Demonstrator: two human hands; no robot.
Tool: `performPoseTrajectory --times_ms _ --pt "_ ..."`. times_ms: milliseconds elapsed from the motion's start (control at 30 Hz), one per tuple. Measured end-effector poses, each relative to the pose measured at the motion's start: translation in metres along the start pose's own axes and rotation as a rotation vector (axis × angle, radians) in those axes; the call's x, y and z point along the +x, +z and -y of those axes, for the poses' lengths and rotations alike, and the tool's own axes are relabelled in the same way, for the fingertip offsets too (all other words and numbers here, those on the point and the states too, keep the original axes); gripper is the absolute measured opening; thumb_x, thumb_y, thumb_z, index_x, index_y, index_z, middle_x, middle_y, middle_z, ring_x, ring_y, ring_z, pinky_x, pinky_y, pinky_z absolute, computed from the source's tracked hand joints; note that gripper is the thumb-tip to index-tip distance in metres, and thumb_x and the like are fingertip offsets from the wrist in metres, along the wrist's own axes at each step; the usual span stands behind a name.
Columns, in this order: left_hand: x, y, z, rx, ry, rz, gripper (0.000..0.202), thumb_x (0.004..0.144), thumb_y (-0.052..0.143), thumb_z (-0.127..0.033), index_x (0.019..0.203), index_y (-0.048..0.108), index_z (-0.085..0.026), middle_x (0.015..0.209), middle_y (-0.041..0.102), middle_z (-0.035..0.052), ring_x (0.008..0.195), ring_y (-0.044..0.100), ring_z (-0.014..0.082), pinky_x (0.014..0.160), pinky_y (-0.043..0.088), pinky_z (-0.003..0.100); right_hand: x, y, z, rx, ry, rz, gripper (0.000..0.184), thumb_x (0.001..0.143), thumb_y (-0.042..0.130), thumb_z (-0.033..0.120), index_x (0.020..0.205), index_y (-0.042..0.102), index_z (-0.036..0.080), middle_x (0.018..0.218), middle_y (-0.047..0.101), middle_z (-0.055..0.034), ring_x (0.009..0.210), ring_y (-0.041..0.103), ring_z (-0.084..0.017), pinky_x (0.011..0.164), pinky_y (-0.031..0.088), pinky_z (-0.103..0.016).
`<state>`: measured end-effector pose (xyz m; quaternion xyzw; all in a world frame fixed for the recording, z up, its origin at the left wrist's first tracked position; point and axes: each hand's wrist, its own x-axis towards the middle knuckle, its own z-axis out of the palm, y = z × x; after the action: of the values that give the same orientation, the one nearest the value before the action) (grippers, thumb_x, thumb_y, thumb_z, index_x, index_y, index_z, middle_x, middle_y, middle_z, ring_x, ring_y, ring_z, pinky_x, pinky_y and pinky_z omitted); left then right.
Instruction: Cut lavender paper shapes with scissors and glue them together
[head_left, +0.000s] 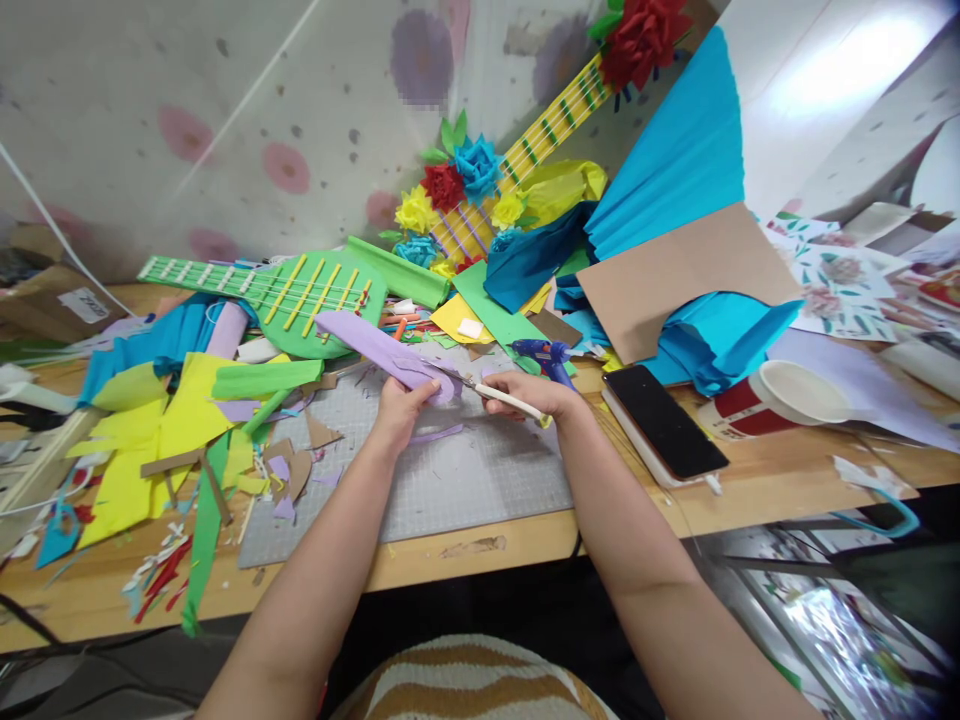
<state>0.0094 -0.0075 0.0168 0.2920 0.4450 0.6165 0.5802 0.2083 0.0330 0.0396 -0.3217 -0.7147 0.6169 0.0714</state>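
My left hand (405, 405) pinches a long folded strip of purple crepe paper (367, 343) near its right end, over the grey cutting mat (487, 480). My right hand (525, 393) grips a pair of scissors (510, 400) with pale handles. Their blades point left and meet the purple paper close to my left fingers. A thin purple offcut (436, 434) lies on the mat below my hands. Just behind my right hand rests a blue glue gun (541, 350).
A green paper guitar (315, 300) and a yellow, flower-covered guitar (469, 225) stand at the back. Paper scraps (289, 470) crowd the left. To the right are blue crepe paper (675, 150), cardboard (690, 270), a phone (664, 420) and a paper cup (772, 400).
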Motion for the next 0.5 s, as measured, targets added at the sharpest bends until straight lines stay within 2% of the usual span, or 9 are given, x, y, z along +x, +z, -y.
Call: performPoseTrajectory --times_ms 500 --pt "0.007 -0.011 0.007 0.071 0.022 0.009 0.049 0.043 0.080 -0.021 0.088 0.062 -0.015 0.082 0.068 0.0033 0.074 0.063 0.0163 0.070 0.049 0.028 -0.001 0.000 0.001 0.065 0.067 -0.027 0.040 0.065 0.063 0.050 0.069 0.040 0.018 0.049 0.036 0.0096 0.040 0.034 -0.003 0.038 0.025 -0.018"
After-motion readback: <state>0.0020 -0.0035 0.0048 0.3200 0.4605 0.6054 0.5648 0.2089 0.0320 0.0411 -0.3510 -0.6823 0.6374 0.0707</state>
